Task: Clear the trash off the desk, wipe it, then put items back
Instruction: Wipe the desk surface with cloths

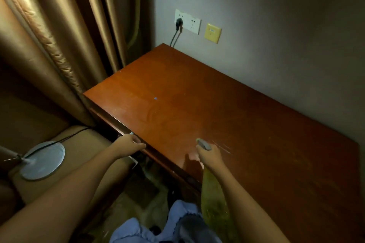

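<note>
Grey and crumpled, the cloth (203,143) sits bunched in our right hand (208,154), whose fingers curl round it at about five o'clock on the desk (227,124), close to the near edge. It looks soft and light — likely to fold and slide over the polish, so we judge a full-palm hold on the wad better than a pinch at one corner. Our left hand (131,144) rests at the desk's front edge toward eight o'clock, fingers fairly straight and touching the lip; whether it holds anything beneath we cannot tell.

Reddish-brown wood shows faint streaks just beside the cloth and a tiny blue speck (155,98) near the middle, toward ten o'clock. Off the desk at nine o'clock a round fan (42,161) lies on a tan seat (88,140) — probably one item to go back. Behind, at twelve o'clock, a wall socket (187,22) carries a black plug (179,22), beside gold curtains (65,25).
</note>
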Action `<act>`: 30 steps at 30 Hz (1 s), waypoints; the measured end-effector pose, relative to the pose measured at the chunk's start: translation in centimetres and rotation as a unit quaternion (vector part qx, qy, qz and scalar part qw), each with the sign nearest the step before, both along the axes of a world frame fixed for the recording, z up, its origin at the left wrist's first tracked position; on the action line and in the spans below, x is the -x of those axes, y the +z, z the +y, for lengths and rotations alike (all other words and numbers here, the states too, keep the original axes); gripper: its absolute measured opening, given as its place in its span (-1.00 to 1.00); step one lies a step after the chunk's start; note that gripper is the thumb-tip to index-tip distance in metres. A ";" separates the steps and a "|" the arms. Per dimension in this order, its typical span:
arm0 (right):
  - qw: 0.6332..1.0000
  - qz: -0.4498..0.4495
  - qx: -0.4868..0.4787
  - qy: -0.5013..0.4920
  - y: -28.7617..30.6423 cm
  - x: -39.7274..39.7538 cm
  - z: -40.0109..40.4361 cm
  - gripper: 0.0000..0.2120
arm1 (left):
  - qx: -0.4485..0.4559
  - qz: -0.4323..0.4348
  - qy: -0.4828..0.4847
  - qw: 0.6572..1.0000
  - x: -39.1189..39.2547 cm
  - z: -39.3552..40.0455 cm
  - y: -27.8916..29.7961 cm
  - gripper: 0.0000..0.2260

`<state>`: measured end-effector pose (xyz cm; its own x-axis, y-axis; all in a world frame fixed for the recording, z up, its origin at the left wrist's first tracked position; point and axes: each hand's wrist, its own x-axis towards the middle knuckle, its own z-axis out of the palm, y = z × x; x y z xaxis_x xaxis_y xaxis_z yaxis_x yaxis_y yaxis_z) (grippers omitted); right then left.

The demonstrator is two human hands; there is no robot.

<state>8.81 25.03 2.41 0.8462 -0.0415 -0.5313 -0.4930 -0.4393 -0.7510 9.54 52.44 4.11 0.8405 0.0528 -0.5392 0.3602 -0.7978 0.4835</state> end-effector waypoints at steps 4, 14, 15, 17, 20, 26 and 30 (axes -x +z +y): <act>0.997 0.057 0.056 -0.002 -1.8 2.9 -2.7 -0.70 | 0.014 0.012 -0.025 1.000 0.0 -2.7 -0.3 -0.79; 0.995 0.009 -0.027 -0.091 -1.2 3.3 -7.8 -0.83 | 0.011 0.026 -0.107 0.994 -2.3 -9.4 0.2 -0.80; 0.995 0.016 -0.007 -0.103 -1.5 3.2 -7.9 -0.83 | 0.015 0.026 -0.107 0.994 -2.7 -10.0 0.2 -0.81; 0.993 0.031 0.035 -0.109 -2.0 3.1 -7.9 -0.78 | 0.025 0.034 -0.104 0.994 -3.2 -11.0 0.2 -0.82; 0.993 0.003 0.058 -0.103 -2.8 2.4 -8.2 -0.71 | 0.011 0.018 -0.122 0.992 -4.3 -12.7 0.2 -0.84; 0.995 -0.029 0.019 -0.098 -0.1 -0.4 -10.1 -0.74 | 0.013 0.026 -0.130 0.991 -5.6 -14.0 0.8 -0.74; 0.988 -0.049 -0.035 -0.141 0.7 -3.0 -10.8 -0.82 | 0.010 0.021 -0.104 0.994 -6.6 -14.0 1.1 -0.76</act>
